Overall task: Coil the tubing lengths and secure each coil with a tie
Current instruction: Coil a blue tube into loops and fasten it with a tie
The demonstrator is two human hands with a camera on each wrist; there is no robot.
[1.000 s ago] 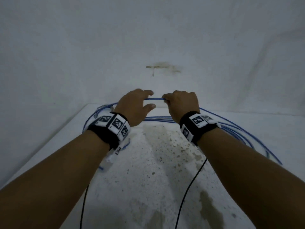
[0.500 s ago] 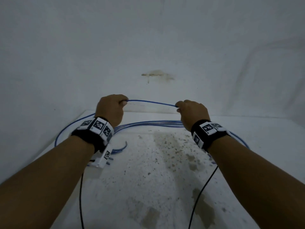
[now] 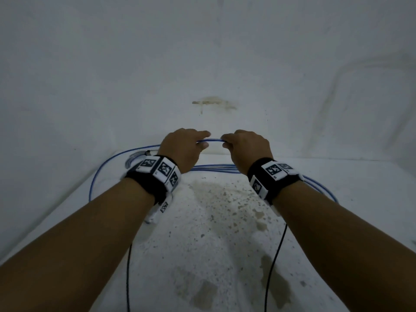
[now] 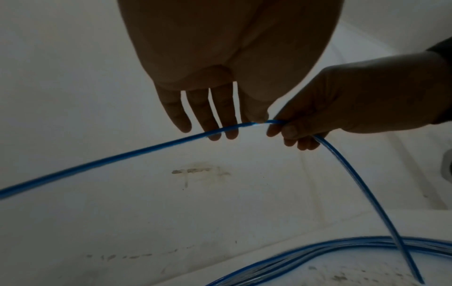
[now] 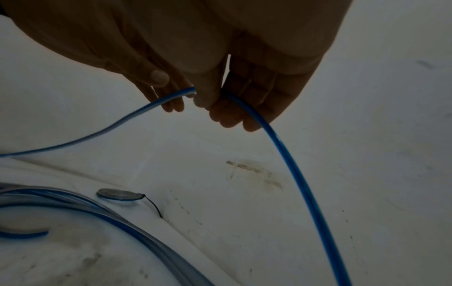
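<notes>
Thin blue tubing lies in several loose loops (image 3: 213, 168) at the back of a white stained table (image 3: 213, 244). One strand (image 3: 213, 140) is lifted above the loops and held between my two hands, which are close together. My left hand (image 3: 203, 140) has the strand between its index finger above and thumb below; in the left wrist view its other fingers (image 4: 203, 116) hang straight. My right hand (image 3: 225, 141) pinches the strand with the thumb against curled fingers (image 5: 232, 112). From there the tubing (image 5: 293, 174) drops to the coil (image 5: 73, 201).
A small round metal disc on a thin black cord (image 5: 117, 194) lies at the table's back edge beside the loops. White sheeting with a brown stain (image 3: 213, 103) rises behind the table. Black cables (image 3: 274, 255) hang from both wrists.
Half a second ago my hands were far apart with a long span of tubing between them. They have come back together, and the span is short again.
</notes>
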